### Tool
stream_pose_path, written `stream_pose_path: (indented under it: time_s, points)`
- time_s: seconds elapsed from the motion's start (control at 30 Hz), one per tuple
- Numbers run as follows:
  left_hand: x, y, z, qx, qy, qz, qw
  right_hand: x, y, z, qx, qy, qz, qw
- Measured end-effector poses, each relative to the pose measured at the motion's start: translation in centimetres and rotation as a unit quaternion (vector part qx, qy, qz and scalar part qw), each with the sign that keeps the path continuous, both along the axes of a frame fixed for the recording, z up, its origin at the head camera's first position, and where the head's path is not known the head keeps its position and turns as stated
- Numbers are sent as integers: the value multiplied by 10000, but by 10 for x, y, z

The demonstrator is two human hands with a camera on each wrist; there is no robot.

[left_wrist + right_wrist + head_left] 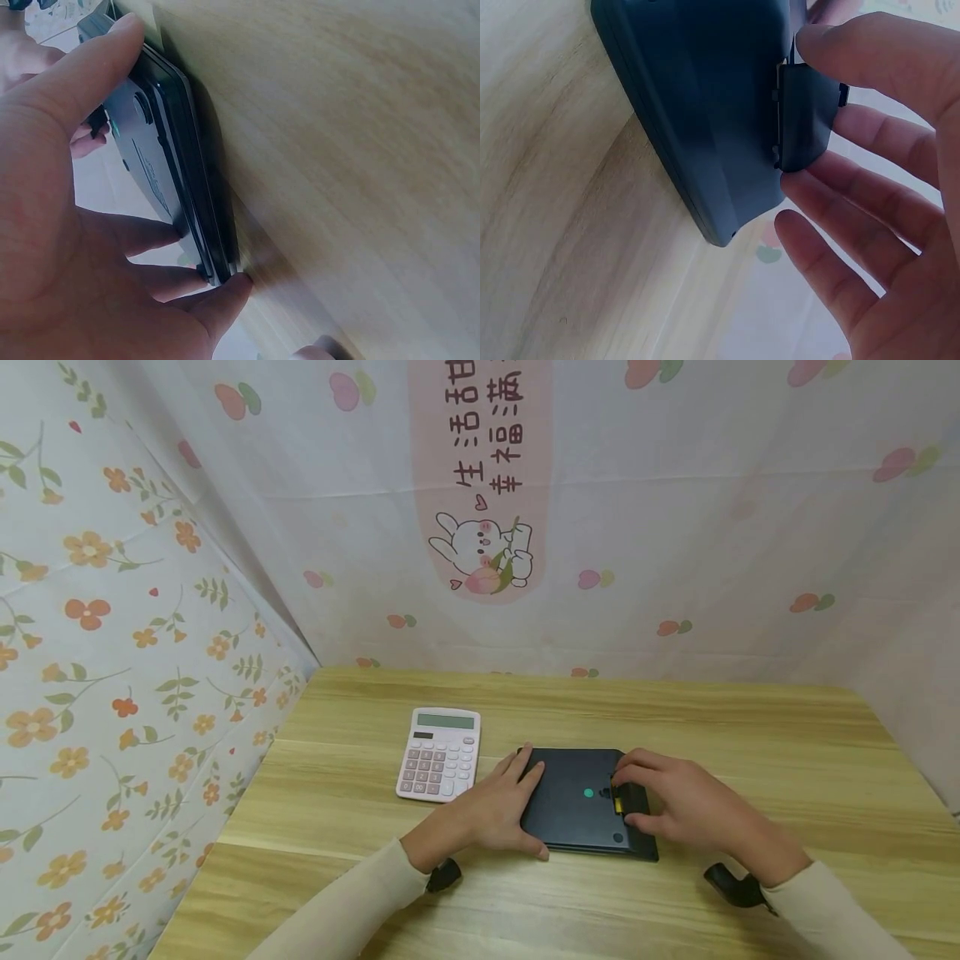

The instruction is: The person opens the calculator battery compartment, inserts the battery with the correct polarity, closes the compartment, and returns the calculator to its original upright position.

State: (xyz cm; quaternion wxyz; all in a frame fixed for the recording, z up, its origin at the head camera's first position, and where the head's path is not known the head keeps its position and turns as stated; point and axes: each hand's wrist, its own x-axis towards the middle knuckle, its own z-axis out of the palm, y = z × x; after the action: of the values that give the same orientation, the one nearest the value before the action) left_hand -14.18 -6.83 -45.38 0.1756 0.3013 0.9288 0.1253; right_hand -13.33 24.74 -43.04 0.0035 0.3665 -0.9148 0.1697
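Note:
A dark calculator (pixel 566 802) lies face down on the wooden table, its back marked by a round green spot (pixel 588 793). My left hand (pixel 493 810) holds its left end, thumb on the near edge and fingers at the far edge. At the other end my right hand (pixel 686 802) pinches the small black battery cover (pixel 810 116) between thumb and fingers. Tilted up off the back, the cover shows small tabs along its sides in the right wrist view. Something yellow (pixel 618 805) shows beside it at the battery opening.
A white calculator (pixel 438 756) with pink and white keys lies face up to the left of the dark one. Behind the table (pixel 787 760) hangs a printed curtain (pixel 675 543), and a flowered one (pixel 135 635) hangs on the left. Black straps (pixel 735 887) sit at both wrists.

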Motion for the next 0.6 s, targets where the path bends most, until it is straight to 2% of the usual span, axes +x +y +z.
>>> stream_pose_path:
  time_s: [0.6]
  points:
    - [1, 1, 2, -50, 9, 10, 10000, -3, -3, -2, -104, 80, 161, 9998]
